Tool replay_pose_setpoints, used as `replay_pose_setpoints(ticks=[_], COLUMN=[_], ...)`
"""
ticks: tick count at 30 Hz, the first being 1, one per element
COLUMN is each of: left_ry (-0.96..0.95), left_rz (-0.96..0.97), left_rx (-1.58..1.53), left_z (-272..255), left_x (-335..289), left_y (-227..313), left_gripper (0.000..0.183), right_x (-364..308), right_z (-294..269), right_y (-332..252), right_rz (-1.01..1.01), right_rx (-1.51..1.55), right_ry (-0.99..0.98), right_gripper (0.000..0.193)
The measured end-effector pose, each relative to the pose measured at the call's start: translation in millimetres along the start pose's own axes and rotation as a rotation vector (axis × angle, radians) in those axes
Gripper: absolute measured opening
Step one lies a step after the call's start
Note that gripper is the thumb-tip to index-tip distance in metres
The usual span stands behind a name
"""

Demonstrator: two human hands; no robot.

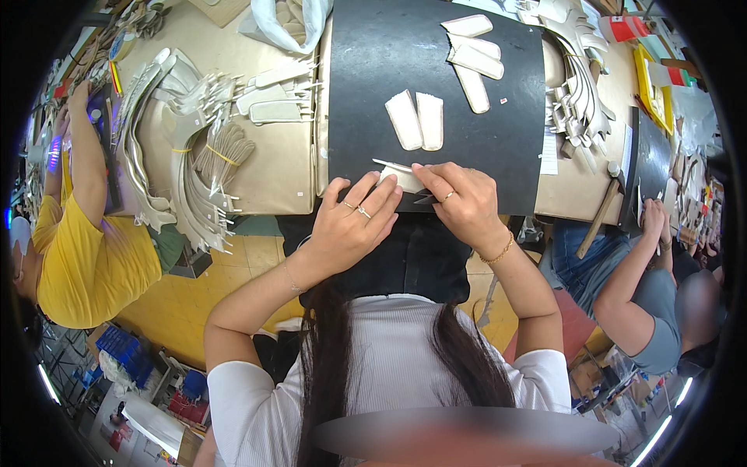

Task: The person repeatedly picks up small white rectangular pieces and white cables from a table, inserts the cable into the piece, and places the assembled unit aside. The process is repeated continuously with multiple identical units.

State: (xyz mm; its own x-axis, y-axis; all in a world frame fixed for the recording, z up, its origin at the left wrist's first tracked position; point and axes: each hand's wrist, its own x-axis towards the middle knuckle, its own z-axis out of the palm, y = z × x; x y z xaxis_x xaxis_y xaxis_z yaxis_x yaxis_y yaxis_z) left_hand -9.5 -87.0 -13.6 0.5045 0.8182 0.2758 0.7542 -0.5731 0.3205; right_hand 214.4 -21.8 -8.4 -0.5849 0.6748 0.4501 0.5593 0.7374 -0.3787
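Observation:
A flat cream padded piece (401,180) lies at the front edge of the black mat (366,93), between my two hands. My left hand (354,222) holds its left end with bent fingers, index and middle fingertips on top. My right hand (464,201) pinches its far right edge between thumb and finger, where a thin pale strip (391,165) sticks out to the left. A dark pointed blade (425,198) shows under my right hand; its handle is hidden. Just beyond lie two similar cream pieces (429,121), side by side.
More cream pieces (476,58) overlap at the mat's far right. Bundled pale straps (183,148) cover the table at left, and others (580,78) at right. A hammer (603,210) rests by the right table edge. People work on both sides; a white bag (288,27) stands far left.

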Motion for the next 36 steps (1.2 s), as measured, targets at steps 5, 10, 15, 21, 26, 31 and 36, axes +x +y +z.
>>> replay_pose_setpoints(ticks=[5, 10, 15, 21, 26, 31, 36], left_ry=[-0.011, -0.025, -0.064, -0.101, -0.111, -0.112, -0.094], left_rz=[0.000, -0.012, -0.034, 0.001, 0.009, 0.007, 0.011], left_rx=[-0.003, -0.033, -0.041, -0.042, -0.009, 0.008, 0.003], left_z=[1, 0, -5, -8, -8, -10, -10], left_x=[1, 3, 7, 14, 16, 18, 25], left_y=[-1, -1, 0, -1, 2, 4, 7], left_gripper=[0.044, 0.043, 0.043, 0.041, 0.041, 0.044, 0.052], right_x=[-2, -2, -4, -19, -33, -38, -34], right_z=[2, 1, -2, -23, -38, -39, -38], right_y=[0, 0, 1, 7, 16, 15, 15], right_rz=[0.016, 0.016, 0.019, -0.022, -0.031, -0.001, -0.019], right_rx=[-0.022, -0.038, -0.031, -0.060, -0.138, -0.131, -0.139], right_ry=[-0.015, -0.026, -0.054, -0.142, -0.177, -0.212, -0.201], right_gripper=[0.028, 0.027, 0.028, 0.033, 0.037, 0.045, 0.037])
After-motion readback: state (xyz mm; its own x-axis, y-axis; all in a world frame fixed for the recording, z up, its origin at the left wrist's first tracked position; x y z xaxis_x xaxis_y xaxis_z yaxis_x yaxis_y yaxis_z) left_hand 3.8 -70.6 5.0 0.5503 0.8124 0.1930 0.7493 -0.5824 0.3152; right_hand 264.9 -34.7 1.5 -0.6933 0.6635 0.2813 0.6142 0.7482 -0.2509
